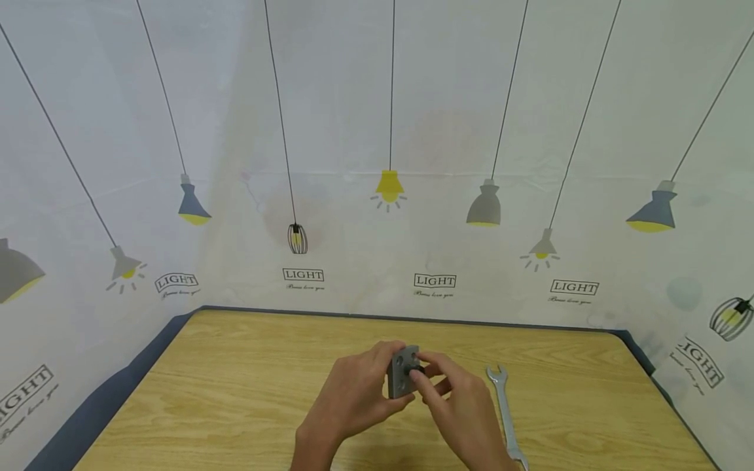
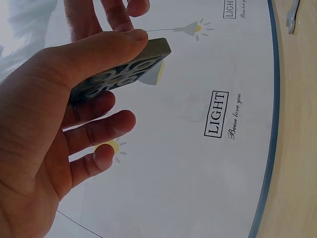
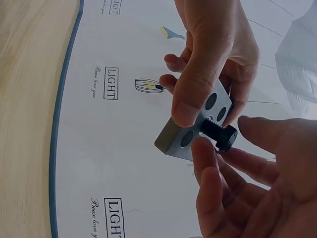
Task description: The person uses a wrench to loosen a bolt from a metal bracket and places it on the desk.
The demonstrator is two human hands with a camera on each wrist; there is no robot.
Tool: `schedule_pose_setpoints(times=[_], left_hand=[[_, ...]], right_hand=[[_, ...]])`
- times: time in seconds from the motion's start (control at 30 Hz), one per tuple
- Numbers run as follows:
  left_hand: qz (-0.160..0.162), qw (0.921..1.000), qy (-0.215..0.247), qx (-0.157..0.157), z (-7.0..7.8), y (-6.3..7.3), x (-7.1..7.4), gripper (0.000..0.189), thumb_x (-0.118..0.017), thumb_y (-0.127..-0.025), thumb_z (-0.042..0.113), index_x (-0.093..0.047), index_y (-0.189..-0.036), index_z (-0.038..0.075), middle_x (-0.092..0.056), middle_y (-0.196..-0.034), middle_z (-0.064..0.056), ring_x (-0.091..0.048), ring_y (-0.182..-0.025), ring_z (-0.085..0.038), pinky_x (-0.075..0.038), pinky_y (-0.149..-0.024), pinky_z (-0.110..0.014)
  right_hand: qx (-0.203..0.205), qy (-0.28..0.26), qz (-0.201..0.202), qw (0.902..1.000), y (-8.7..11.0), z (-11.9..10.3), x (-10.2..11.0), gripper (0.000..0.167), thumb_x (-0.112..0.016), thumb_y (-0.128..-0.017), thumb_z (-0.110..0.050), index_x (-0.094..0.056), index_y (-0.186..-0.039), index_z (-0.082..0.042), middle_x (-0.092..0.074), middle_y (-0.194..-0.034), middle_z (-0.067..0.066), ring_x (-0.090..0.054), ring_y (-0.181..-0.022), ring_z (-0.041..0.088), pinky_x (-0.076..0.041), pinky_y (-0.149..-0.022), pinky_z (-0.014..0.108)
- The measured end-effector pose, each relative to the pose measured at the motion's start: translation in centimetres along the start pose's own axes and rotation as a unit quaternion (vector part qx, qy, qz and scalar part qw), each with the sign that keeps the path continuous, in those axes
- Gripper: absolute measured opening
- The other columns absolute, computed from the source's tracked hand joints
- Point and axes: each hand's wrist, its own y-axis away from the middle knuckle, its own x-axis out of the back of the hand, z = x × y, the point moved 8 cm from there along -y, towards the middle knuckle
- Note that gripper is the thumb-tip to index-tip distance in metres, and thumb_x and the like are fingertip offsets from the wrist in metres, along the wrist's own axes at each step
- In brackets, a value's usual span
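Note:
A small grey metal block [image 1: 395,383] with several round holes is held up over the table. My left hand [image 1: 356,392] grips it by the edges, thumb on the near side in the left wrist view. A black hex bolt [image 3: 226,138] sticks out of a hole in the block's middle, part of its thread showing in the right wrist view. Around the bolt's head curl the thumb and fingers of my right hand [image 1: 468,409], the thumb tip right at the head and a fingertip [image 3: 202,145] below the thread, close against the block.
An open-ended wrench [image 1: 505,412] lies on the wood-grain table [image 1: 235,392], right of my right hand. A pale sheet [image 1: 347,131] printed with hanging lamps stands along the table's back and sides, above a dark blue edge.

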Motion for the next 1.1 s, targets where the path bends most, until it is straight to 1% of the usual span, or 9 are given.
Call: schedule_pose_setpoints(times=[0.13,0.27,0.37,0.5,0.63,0.87,1.1], left_hand=[[-0.003,1.0000,0.004,0.000,0.07,-0.05,-0.02,0.065,-0.088,-0.072,0.039,-0.057,-0.124,0.015,-0.068,-0.106,0.006,-0.061,-0.074,0.000,-0.049,-0.061,-0.018],[-0.005,1.0000,0.002,-0.002,0.15,-0.10,-0.08,0.065,-0.088,-0.072,0.039,-0.057,-0.124,0.015,-0.069,-0.105,0.006,-0.060,-0.074,0.000,-0.049,-0.061,-0.018],[-0.006,1.0000,0.001,-0.002,0.20,-0.11,-0.10,0.065,-0.088,-0.072,0.039,-0.057,-0.124,0.015,-0.069,-0.106,0.006,-0.060,-0.074,0.000,-0.049,-0.061,-0.018],[-0.008,1.0000,0.002,-0.003,0.25,-0.12,-0.15,0.065,-0.088,-0.072,0.039,-0.057,-0.125,0.014,-0.069,-0.107,0.006,-0.061,-0.075,-0.001,-0.049,-0.062,-0.018],[-0.009,0.9999,0.002,-0.004,0.29,-0.12,-0.26,0.065,-0.088,-0.072,0.039,-0.058,-0.124,0.014,-0.069,-0.107,0.005,-0.062,-0.076,-0.001,-0.050,-0.062,-0.019],[-0.018,0.9998,0.005,0.002,0.29,-0.13,-0.43,0.065,-0.087,-0.073,0.039,-0.058,-0.124,0.014,-0.069,-0.107,0.005,-0.062,-0.075,-0.001,-0.050,-0.062,-0.018],[-0.018,0.9998,0.003,0.005,0.26,-0.13,-0.38,0.065,-0.087,-0.073,0.040,-0.058,-0.125,0.014,-0.069,-0.108,0.005,-0.062,-0.075,-0.001,-0.050,-0.062,-0.019]], right_hand=[[-0.027,-0.001,0.000,0.9996,-0.13,0.39,-0.08,0.024,-0.069,-0.094,-0.028,-0.071,-0.116,-0.019,-0.071,-0.089,-0.003,-0.061,-0.063,0.003,-0.048,-0.056,0.022],[-0.039,0.002,0.000,0.9992,-0.24,0.70,-0.10,0.020,-0.067,-0.094,-0.032,-0.073,-0.108,-0.019,-0.072,-0.085,-0.005,-0.060,-0.062,0.003,-0.048,-0.056,0.023],[-0.032,0.005,-0.001,0.9995,-0.22,0.72,-0.13,0.021,-0.066,-0.095,-0.035,-0.074,-0.103,-0.019,-0.072,-0.084,-0.007,-0.059,-0.062,0.002,-0.048,-0.056,0.023],[-0.020,0.009,0.000,0.9998,-0.16,0.57,-0.14,0.022,-0.066,-0.095,-0.036,-0.075,-0.102,-0.017,-0.072,-0.083,-0.007,-0.060,-0.063,0.001,-0.049,-0.057,0.023],[-0.015,0.013,0.005,0.9998,-0.18,0.43,-0.10,0.017,-0.069,-0.093,-0.031,-0.076,-0.100,-0.017,-0.072,-0.082,-0.008,-0.061,-0.064,0.001,-0.050,-0.059,0.023],[-0.009,0.017,0.005,0.9998,-0.20,0.27,-0.07,0.015,-0.070,-0.093,-0.027,-0.076,-0.099,-0.015,-0.071,-0.079,-0.009,-0.060,-0.066,0.001,-0.051,-0.063,0.021],[0.001,0.002,0.007,1.0000,-0.17,0.13,0.12,0.011,-0.071,-0.092,-0.022,-0.075,-0.099,-0.015,-0.071,-0.080,-0.008,-0.061,-0.067,0.001,-0.051,-0.064,0.020]])
